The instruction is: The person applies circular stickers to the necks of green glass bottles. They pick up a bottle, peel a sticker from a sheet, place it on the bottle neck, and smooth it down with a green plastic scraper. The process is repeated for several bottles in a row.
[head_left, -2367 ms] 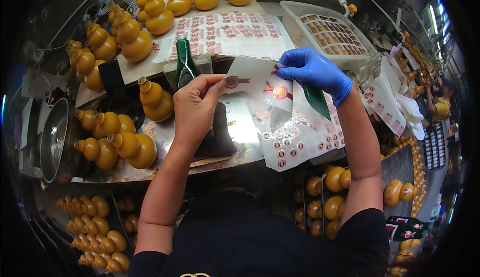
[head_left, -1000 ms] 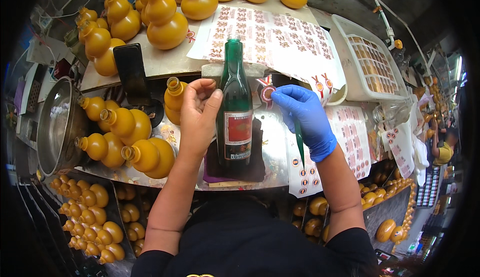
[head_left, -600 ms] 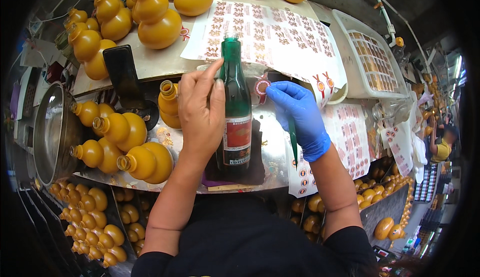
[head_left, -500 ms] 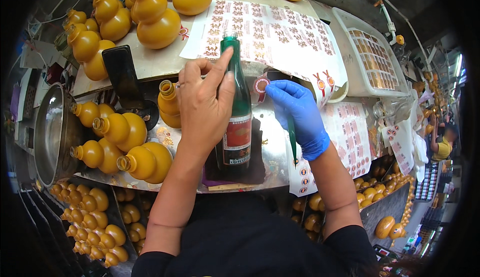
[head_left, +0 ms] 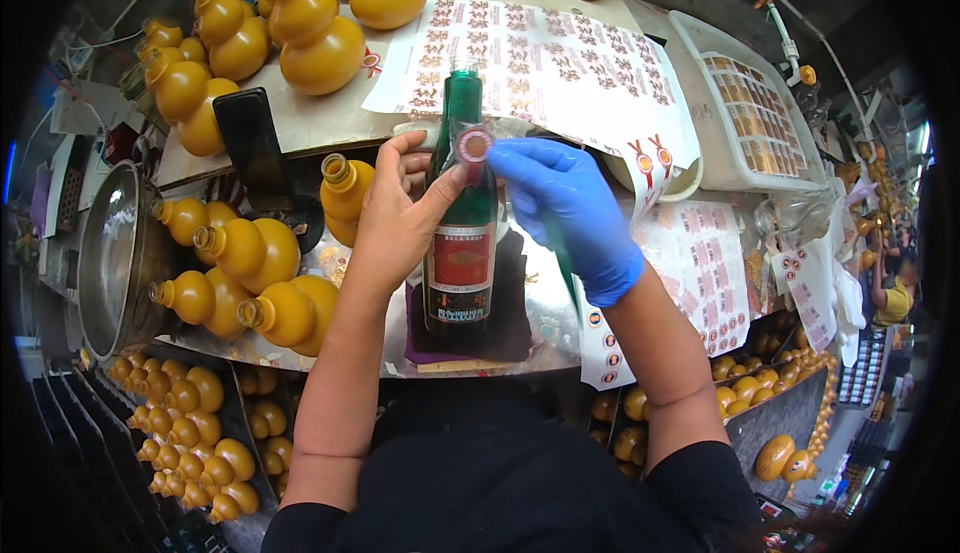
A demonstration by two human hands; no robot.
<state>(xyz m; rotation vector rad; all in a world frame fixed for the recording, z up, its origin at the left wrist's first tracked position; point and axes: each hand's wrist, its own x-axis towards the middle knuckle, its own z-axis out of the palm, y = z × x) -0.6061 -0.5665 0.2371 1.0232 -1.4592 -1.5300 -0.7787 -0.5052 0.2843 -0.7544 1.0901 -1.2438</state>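
A green glass bottle (head_left: 465, 193) with a red and black label stands on a dark cloth in the middle of the bench. My bare left hand (head_left: 395, 218) is closed round its shoulder from the left, thumb across the front and fingers partly hidden behind. My right hand (head_left: 575, 208), in a blue glove, pinches a round red-and-white ribbon-shaped sticker (head_left: 474, 145) against the front of the bottle's neck. A thin green pointed tool (head_left: 562, 258) hangs from the right palm; its upper part is hidden by the glove.
Yellow gourd-shaped bottles (head_left: 290, 308) crowd the left, with a metal pan (head_left: 115, 263) and a phone (head_left: 255, 148) on a stand. Sticker sheets (head_left: 560, 73) lie behind and to the right. A white plastic tray (head_left: 690, 53) stands at the back right.
My right hand has brought the sticker left onto the bottle's neck. The left hand has moved down from pointing at the neck to grasping the shoulder; the bottle has turned slightly.
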